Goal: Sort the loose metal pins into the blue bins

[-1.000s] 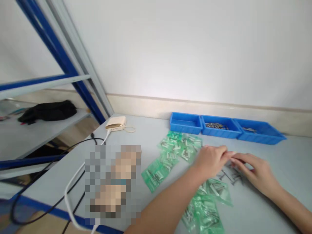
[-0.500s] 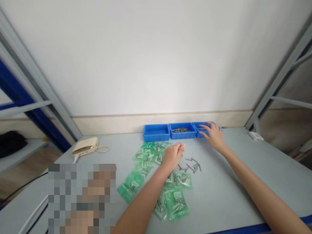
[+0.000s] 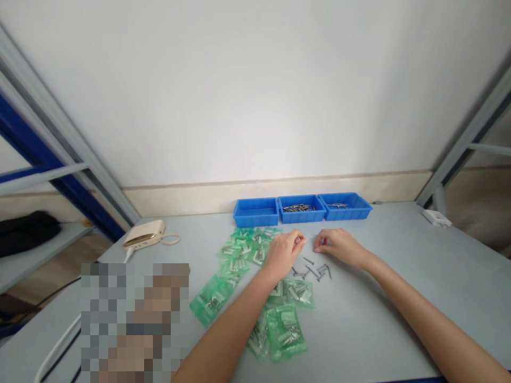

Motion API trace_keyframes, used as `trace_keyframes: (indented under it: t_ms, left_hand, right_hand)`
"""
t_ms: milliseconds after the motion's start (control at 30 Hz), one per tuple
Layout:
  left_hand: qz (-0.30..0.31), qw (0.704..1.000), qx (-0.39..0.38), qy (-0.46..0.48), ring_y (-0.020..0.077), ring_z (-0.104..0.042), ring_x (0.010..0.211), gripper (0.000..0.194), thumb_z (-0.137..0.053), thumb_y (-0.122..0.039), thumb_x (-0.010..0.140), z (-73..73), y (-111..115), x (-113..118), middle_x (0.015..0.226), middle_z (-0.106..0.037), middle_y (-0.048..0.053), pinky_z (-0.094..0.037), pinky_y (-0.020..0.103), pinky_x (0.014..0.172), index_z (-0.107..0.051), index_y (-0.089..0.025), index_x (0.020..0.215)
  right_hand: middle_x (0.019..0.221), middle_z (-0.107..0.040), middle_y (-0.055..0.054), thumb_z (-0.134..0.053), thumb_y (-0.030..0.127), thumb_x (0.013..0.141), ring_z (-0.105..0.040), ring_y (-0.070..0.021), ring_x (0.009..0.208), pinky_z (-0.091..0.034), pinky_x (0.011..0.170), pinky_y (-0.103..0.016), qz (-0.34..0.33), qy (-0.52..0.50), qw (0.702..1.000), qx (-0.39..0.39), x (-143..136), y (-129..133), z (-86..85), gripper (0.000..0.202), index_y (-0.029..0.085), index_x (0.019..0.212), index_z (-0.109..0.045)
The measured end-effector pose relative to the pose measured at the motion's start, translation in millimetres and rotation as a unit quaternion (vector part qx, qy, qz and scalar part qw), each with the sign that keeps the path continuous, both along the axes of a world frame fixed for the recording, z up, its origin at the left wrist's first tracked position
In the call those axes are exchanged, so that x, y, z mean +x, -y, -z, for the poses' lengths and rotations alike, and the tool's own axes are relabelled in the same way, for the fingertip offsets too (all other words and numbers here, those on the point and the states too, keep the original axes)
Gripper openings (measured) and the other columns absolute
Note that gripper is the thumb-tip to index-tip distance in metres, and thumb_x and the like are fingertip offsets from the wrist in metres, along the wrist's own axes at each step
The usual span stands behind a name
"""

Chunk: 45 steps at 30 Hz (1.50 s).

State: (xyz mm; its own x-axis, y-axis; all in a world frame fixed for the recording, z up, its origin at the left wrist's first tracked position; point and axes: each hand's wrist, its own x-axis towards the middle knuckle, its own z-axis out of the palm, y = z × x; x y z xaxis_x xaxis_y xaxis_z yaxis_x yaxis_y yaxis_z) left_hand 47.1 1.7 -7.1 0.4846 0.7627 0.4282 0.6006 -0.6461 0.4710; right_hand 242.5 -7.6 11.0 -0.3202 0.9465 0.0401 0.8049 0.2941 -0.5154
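A person's two bare forearms reach across a pale grey worktop (image 3: 399, 287) toward the wall. The left hand (image 3: 284, 252) rests over the edge of a spread of green plastic bags (image 3: 255, 282), its fingers curled with the tips pinched together; whether anything sits between them is too small to tell. The right hand (image 3: 339, 246) lies just beside it, palm down, fingers bent and drawn together, and its contents cannot be made out either. A small scatter of loose metal screws (image 3: 315, 270) lies on the worktop between and just in front of the two hands.

At the back of the worktop, against the wall, three blue trays stand side by side: the left tray (image 3: 256, 212), the middle tray (image 3: 302, 208) holding metal parts, and the right tray (image 3: 345, 206) holding a few. A cream-coloured device (image 3: 144, 235) with a coiled cord sits at the left. Blue and grey shelf frames (image 3: 59, 159) rise on the left side.
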Motion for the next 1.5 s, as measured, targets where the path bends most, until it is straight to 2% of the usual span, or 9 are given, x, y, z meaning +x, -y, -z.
trace_keyframes:
  t_ms: [167, 333, 567, 767, 933, 1067, 1200, 1300, 1500]
  left_hand:
    - [0.042, 0.995, 0.082, -0.050, 0.0145, -0.060, 0.087, 0.020, -0.058, -0.028, 0.083, 0.0, 4.1, 0.4, 0.092, -0.065, -0.001, -0.039, 0.027, 0.076, -0.055, -0.022, 0.102]
    - [0.036, 0.988, 0.120, -0.085, 0.0152, -0.060, 0.087, 0.018, -0.051, -0.032, 0.086, 2.5, 6.2, 0.7, 0.090, -0.067, 0.001, -0.039, 0.028, 0.077, -0.059, -0.021, 0.098]
    - [0.021, 0.993, 0.096, -0.069, 0.0144, -0.062, 0.083, 0.022, -0.051, -0.037, 0.086, 6.8, 4.8, 2.1, 0.085, -0.069, 0.001, -0.040, 0.026, 0.076, -0.064, -0.019, 0.090]
    - [0.004, 0.996, 0.050, -0.067, 0.0144, -0.062, 0.086, 0.016, -0.056, -0.032, 0.083, 1.9, 3.3, 1.4, 0.088, -0.069, 0.001, -0.040, 0.026, 0.080, -0.065, -0.019, 0.088]
    - [0.006, 0.996, 0.049, -0.068, 0.0148, -0.062, 0.084, 0.022, -0.052, -0.037, 0.085, 1.0, 3.6, 2.8, 0.084, -0.068, 0.001, -0.042, 0.027, 0.077, -0.063, -0.018, 0.087]
    - [-0.014, 0.996, 0.047, -0.068, 0.0152, -0.062, 0.080, 0.026, -0.044, -0.037, 0.090, 2.8, 3.6, 4.5, 0.081, -0.067, 0.002, -0.043, 0.028, 0.074, -0.060, -0.017, 0.091]
    - [-0.022, 0.997, 0.043, -0.064, 0.0149, -0.062, 0.076, 0.028, -0.038, -0.036, 0.092, 3.0, 4.2, 4.7, 0.079, -0.067, 0.003, -0.042, 0.027, 0.071, -0.058, -0.016, 0.091]
    - [-0.024, 0.996, 0.051, -0.066, 0.0156, -0.063, 0.077, 0.031, -0.036, -0.039, 0.093, 1.7, 6.2, 4.4, 0.079, -0.067, 0.003, -0.043, 0.028, 0.071, -0.057, -0.016, 0.090]
    - [-0.011, 0.995, 0.069, -0.075, 0.0158, -0.063, 0.081, 0.029, -0.035, -0.038, 0.093, 1.0, 8.6, 3.6, 0.082, -0.068, 0.003, -0.042, 0.027, 0.074, -0.051, -0.017, 0.106]
  right_hand:
    - [0.068, -0.067, -0.004, -0.062, 0.046, 0.067, -0.060, -0.0173, 0.068, -0.043, 0.067, -0.029, 0.008, -0.250, 0.965, -0.080, -6.0, -4.3, 9.1, 0.030, 0.016, 0.074, -0.059]
    - [0.062, -0.064, -0.001, -0.069, 0.052, 0.057, -0.055, -0.0142, 0.057, -0.041, 0.057, -0.026, 0.024, -0.331, 0.937, -0.113, -7.1, -7.6, 16.7, 0.047, 0.018, 0.084, -0.052]
    - [0.063, -0.063, -0.003, -0.067, 0.064, 0.053, -0.054, -0.0147, 0.057, -0.045, 0.058, -0.029, 0.028, -0.292, 0.948, -0.125, -10.1, -3.2, 4.2, 0.053, 0.018, 0.078, -0.056]
    - [0.082, -0.069, -0.008, -0.064, 0.065, 0.056, -0.061, -0.0242, 0.080, -0.047, 0.074, -0.033, 0.017, -0.181, 0.980, -0.076, -6.5, 1.1, -5.9, 0.050, 0.019, 0.075, -0.067]
    - [0.082, -0.069, -0.005, -0.051, 0.064, 0.069, -0.062, -0.0257, 0.082, -0.046, 0.076, -0.035, 0.015, -0.077, 0.997, 0.004, -1.7, 2.5, -1.5, 0.045, 0.023, 0.075, -0.069]
    - [0.079, -0.068, -0.004, -0.042, 0.060, 0.078, -0.061, -0.0223, 0.076, -0.045, 0.072, -0.033, -0.009, -0.057, 0.998, 0.017, -4.3, 4.4, 2.3, 0.044, 0.023, 0.079, -0.066]
    - [0.079, -0.067, -0.004, -0.046, 0.060, 0.076, -0.061, -0.0225, 0.076, -0.045, 0.071, -0.032, -0.023, -0.036, 0.998, 0.043, -9.0, 5.4, 4.8, 0.042, 0.024, 0.088, -0.065]
    - [0.081, -0.068, -0.004, -0.043, 0.060, 0.078, -0.062, -0.0235, 0.076, -0.045, 0.070, -0.033, -0.024, -0.018, 0.996, 0.084, -9.9, 5.5, 6.3, 0.041, 0.025, 0.083, -0.065]
    - [0.079, -0.067, -0.003, -0.038, 0.057, 0.082, -0.061, -0.0225, 0.076, -0.044, 0.071, -0.033, -0.038, -0.028, 0.996, 0.079, -4.8, 4.9, 6.2, 0.041, 0.024, 0.084, -0.063]
